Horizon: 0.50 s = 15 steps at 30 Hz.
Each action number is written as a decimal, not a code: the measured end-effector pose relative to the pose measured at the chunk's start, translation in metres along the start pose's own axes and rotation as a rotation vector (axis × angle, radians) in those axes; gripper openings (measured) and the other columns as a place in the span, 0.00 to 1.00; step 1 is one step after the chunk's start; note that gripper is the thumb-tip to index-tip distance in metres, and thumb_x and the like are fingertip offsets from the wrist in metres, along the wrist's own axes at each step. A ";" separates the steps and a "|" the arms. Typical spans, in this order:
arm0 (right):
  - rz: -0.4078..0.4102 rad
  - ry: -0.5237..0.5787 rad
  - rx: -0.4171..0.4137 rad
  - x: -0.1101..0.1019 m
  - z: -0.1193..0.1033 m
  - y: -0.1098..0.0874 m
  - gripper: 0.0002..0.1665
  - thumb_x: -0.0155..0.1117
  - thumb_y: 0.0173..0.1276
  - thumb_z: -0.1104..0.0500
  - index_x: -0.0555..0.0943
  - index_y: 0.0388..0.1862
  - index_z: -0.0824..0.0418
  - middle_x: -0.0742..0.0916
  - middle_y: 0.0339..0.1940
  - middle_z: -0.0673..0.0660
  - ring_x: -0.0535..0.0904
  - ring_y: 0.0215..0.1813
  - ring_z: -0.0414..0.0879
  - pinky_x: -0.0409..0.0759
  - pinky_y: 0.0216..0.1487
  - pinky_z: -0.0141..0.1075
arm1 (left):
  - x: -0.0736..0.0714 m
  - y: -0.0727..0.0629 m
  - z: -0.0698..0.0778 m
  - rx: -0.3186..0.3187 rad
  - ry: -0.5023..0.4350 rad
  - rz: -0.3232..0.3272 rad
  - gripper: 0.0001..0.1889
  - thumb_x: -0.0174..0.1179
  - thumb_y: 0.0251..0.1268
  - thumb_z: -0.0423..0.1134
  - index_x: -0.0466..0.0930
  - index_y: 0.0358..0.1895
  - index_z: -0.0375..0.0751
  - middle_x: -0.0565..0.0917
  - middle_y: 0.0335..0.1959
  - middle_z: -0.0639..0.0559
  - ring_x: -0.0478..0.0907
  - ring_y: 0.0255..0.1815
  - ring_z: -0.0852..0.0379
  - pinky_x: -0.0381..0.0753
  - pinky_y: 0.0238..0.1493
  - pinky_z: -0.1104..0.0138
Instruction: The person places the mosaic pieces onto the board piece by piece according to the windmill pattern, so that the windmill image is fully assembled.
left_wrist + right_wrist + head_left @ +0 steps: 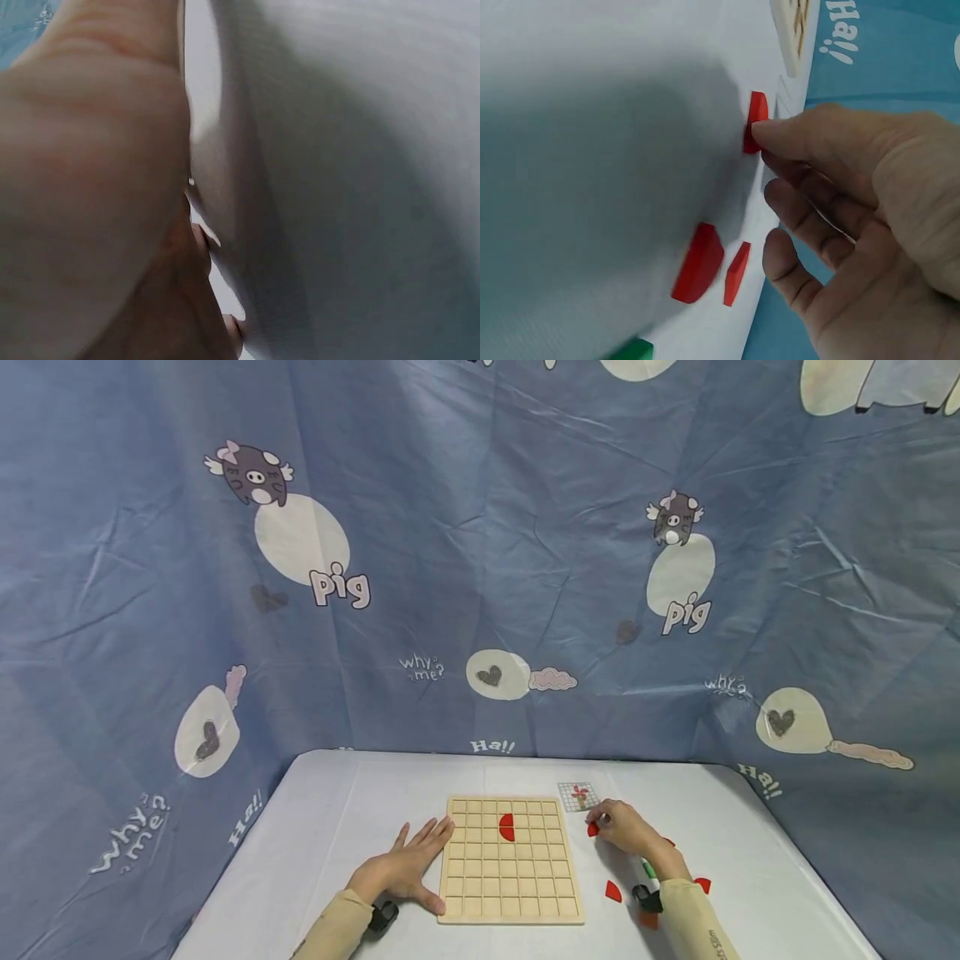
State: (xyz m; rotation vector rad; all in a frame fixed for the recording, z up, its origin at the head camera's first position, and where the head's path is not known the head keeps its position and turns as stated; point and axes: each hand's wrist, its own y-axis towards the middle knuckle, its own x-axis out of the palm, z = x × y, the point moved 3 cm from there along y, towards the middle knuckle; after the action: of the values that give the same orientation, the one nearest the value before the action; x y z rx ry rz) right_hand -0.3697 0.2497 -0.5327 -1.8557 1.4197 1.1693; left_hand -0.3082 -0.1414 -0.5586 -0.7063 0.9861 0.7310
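My right hand (626, 828) pinches a red quarter-circle piece (593, 829) to the right of a wooden grid board (487, 889). In the right wrist view the thumb and index finger grip that piece (756, 112), while the other fingers curve loosely below. My left hand (408, 867) lies spread at the board's left edge, fingertips and thumb right at the frame. The left wrist view holds mostly the blurred palm side of this hand (82, 187) and white cloth. Two red quarter-circle pieces (507, 833) sit in stacked cells of the board's upper middle.
A small pattern card (570, 793) with a red pinwheel figure lies beyond the board's top right corner. Loose red pieces (613, 891) and a green piece (648, 868) are scattered around the right forearm. Behind the white table (405, 777) hangs a blue patterned curtain (420, 610).
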 end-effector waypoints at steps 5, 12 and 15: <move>0.018 -0.018 -0.001 0.003 0.002 0.000 0.14 0.68 0.47 0.73 0.85 0.32 0.60 0.83 0.32 0.49 0.74 0.35 0.42 0.75 0.37 0.35 | -0.001 -0.001 0.000 0.011 -0.004 -0.001 0.71 0.63 0.33 0.76 0.37 0.78 0.42 0.40 0.80 0.44 0.37 0.80 0.42 0.32 0.74 0.36; 0.043 -0.025 0.016 0.007 0.004 0.000 0.13 0.69 0.46 0.74 0.85 0.30 0.60 0.81 0.28 0.49 0.72 0.31 0.41 0.72 0.32 0.33 | -0.002 -0.001 0.001 0.012 0.000 -0.001 0.71 0.64 0.32 0.75 0.38 0.78 0.41 0.40 0.80 0.44 0.37 0.80 0.42 0.32 0.74 0.35; 0.038 -0.015 0.048 0.009 0.004 0.000 0.12 0.70 0.47 0.73 0.85 0.30 0.60 0.79 0.26 0.49 0.71 0.30 0.40 0.71 0.30 0.32 | -0.001 -0.001 0.001 0.007 0.002 -0.003 0.71 0.64 0.32 0.75 0.37 0.78 0.41 0.39 0.80 0.44 0.37 0.80 0.42 0.32 0.74 0.36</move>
State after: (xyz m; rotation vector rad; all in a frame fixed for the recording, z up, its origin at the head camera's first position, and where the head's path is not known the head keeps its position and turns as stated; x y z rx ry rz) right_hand -0.3702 0.2491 -0.5422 -1.7906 1.4681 1.1554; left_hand -0.3080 -0.1415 -0.5572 -0.7022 0.9891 0.7244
